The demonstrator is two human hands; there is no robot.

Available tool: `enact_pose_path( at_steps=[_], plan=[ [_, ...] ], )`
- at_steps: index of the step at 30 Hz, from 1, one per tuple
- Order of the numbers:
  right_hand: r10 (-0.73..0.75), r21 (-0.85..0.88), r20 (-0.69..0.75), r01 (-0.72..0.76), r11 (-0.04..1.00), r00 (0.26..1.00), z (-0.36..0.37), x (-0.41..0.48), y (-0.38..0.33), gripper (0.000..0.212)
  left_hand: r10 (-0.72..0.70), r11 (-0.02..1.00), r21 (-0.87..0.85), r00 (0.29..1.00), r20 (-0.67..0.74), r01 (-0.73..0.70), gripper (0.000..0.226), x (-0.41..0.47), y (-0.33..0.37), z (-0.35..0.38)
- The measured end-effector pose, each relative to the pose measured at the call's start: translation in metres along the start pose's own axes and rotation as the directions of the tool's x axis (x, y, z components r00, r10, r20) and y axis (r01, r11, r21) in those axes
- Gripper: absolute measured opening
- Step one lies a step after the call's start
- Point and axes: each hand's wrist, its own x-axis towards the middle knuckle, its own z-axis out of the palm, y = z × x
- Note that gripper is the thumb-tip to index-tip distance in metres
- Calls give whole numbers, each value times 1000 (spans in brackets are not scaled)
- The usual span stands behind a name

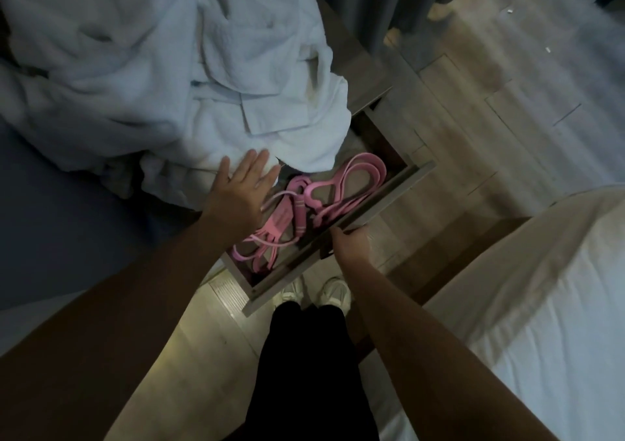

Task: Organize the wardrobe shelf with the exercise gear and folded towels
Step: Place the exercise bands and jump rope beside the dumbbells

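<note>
Left hand [247, 183], fingers straight, presses against the hanging white terry-cloth towelling [169, 68]; right hand [350, 242] grips the front rim of the grey wooden drawer [382, 200], where tangled pink rubber exercise bands [304, 210] lie (slide it slowly, the cloth held clear, seems wisest).

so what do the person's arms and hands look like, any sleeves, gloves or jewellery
Both forearms are bare, no sleeves in view. The left hand and right hand show no gloves, watch or bracelets; rings are too small to tell in this dim light.
</note>
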Motion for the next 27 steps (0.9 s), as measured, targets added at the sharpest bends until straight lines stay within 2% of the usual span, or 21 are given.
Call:
enact_pose_path(
  at_steps=[2, 3, 6, 10, 12, 14, 17, 19, 21, 23, 27],
  plan=[
    [29, -28, -38, -30, 999, 999, 2, -2, -1, 40, 119, 991, 60, 992, -46, -116, 47, 10, 4, 5],
    [27, -28, -46, -28, 999, 999, 2, -1, -1, 38, 176, 981, 91, 984, -21, -174, 47, 20, 7, 6],
    [1, -31, -60, -3, 1000, 998, -2, -2, 3, 39, 235, 954, 148, 958, 162, -259, 67, 49, 22, -4],
    [-81, -75, -119, 72, 995, 990, -6, -7, 12, 63, 129, 894, 370, 936, 327, -252, 66, 74, 22, -6],
    [-144, -247, -157, 103, 964, 977, -13, -11, 13, 88, 118, 907, 349, 937, 330, -237, 67, 80, 12, -9],
    [-205, -496, -166, 99, 863, 965, -18, -10, 12, 101, 133, 922, 305, 933, 334, -241, 63, 81, 4, -11],
    [-276, -827, -82, 89, 556, 958, -25, -6, 7, 98, 154, 938, 249, 932, 329, -243, 61, 81, 2, -14],
    [-325, -925, -23, 103, 365, 945, -28, -1, 7, 91, 84, 965, 211, 946, 314, -156, 63, 84, -1, -17],
    [-370, -962, 74, 163, 217, 926, -31, 3, 6, 82, -17, 977, 209, 953, 302, -48, 66, 91, -1, -19],
    [-388, -963, 170, 236, 129, 906, -33, 7, 5, 75, -108, 975, 218, 949, 296, 43, 69, 99, 4, -18],
    [-363, -966, 202, 246, 78, 909, -37, 8, 6, 73, -248, 959, 215, 919, 307, 187, 73, 113, 15, -15]
  ],
)
